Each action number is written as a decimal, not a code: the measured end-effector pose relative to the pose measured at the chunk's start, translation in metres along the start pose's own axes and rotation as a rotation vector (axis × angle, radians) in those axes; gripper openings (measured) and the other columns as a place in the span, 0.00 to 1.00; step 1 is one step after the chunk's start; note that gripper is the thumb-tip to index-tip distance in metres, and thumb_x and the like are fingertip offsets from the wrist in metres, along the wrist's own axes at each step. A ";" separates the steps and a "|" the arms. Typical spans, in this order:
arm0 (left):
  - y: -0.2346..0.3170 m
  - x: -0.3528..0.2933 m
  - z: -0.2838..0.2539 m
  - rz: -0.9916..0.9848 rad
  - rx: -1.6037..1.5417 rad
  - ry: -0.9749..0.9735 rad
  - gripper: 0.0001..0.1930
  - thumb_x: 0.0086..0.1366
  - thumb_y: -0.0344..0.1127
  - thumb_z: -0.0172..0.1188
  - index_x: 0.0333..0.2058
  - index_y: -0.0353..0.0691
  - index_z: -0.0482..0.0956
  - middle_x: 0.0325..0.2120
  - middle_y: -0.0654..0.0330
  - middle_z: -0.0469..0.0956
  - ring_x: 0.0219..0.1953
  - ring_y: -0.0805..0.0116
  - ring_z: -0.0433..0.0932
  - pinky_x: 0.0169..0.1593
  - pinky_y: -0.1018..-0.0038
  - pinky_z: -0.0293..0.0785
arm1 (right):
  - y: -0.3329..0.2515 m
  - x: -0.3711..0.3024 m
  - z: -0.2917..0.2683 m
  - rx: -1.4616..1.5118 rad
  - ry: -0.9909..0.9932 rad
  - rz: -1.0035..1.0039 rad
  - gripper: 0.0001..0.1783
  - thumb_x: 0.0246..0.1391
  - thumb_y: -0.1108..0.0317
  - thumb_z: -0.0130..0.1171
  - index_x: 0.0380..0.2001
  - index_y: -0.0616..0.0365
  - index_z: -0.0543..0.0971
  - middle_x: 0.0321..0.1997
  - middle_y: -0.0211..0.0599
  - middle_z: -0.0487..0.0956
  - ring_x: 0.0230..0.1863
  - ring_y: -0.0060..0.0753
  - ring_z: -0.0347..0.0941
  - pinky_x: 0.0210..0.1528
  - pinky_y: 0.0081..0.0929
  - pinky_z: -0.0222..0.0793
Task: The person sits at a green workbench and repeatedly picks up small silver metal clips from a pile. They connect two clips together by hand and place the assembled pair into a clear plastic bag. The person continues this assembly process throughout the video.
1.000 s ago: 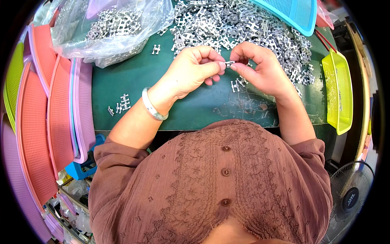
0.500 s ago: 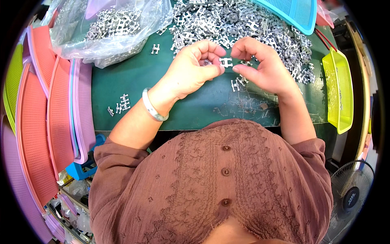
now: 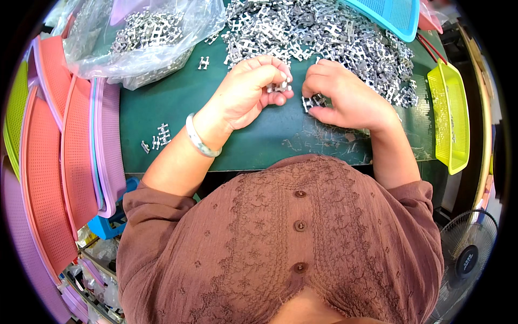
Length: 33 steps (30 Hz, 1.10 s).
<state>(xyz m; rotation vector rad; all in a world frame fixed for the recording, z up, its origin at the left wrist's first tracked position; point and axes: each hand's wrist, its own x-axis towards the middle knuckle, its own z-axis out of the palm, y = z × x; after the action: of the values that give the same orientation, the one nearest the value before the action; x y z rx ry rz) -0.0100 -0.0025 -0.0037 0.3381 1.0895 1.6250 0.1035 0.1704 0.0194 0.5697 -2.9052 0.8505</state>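
Note:
My left hand [image 3: 256, 83] is closed around small silver H-shaped metal parts [image 3: 279, 86], which show between thumb and fingers. My right hand [image 3: 345, 94] is low over the green table [image 3: 243, 143], its thumb and fingers closing about another silver H-shaped metal part [image 3: 308, 103]; whether it lifts off the table I cannot tell. Beyond both hands spreads a large pile of the same metal parts [image 3: 318, 35]. Several loose parts [image 3: 163, 132] lie left of my left forearm, and a single one [image 3: 203, 63] lies below the plastic bag.
A clear plastic bag [image 3: 86, 54] of metal parts sits at the far left. Stacked pink and purple baskets [image 3: 46, 178] line the left side. A blue basket [image 3: 386, 16] is at the far right, a yellow-green basket [image 3: 458, 119] at the right edge, a fan [image 3: 467, 259] below it.
The H-shaped part at my left fingertips has gone back into that hand's grasp. My right hand has moved down and turned over, onto the loose parts on the table.

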 end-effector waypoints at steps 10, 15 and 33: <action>-0.003 -0.003 0.010 -0.086 0.151 -0.027 0.09 0.61 0.36 0.51 0.31 0.36 0.75 0.23 0.62 0.74 0.18 0.79 0.69 0.18 0.85 0.62 | -0.003 0.004 0.004 0.182 0.400 0.130 0.13 0.37 0.73 0.62 0.29 0.62 0.71 0.27 0.37 0.72 0.29 0.31 0.70 0.30 0.24 0.67; -0.008 -0.002 0.009 -0.026 0.120 0.005 0.08 0.62 0.35 0.51 0.33 0.36 0.75 0.23 0.62 0.75 0.19 0.80 0.69 0.19 0.86 0.62 | -0.005 0.005 0.007 0.273 0.429 0.208 0.12 0.38 0.73 0.62 0.29 0.62 0.71 0.25 0.32 0.72 0.28 0.25 0.68 0.30 0.21 0.66; -0.008 -0.002 0.008 0.075 0.072 -0.010 0.05 0.61 0.31 0.51 0.35 0.38 0.71 0.29 0.61 0.76 0.25 0.78 0.72 0.27 0.84 0.67 | 0.000 0.006 0.017 0.653 0.433 0.286 0.06 0.44 0.76 0.58 0.26 0.60 0.72 0.24 0.26 0.72 0.26 0.15 0.66 0.29 0.15 0.63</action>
<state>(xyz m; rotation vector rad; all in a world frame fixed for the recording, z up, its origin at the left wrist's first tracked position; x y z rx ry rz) 0.0016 -0.0002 -0.0052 0.4386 1.1414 1.6505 0.0984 0.1596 0.0060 -0.0297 -2.3064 1.7277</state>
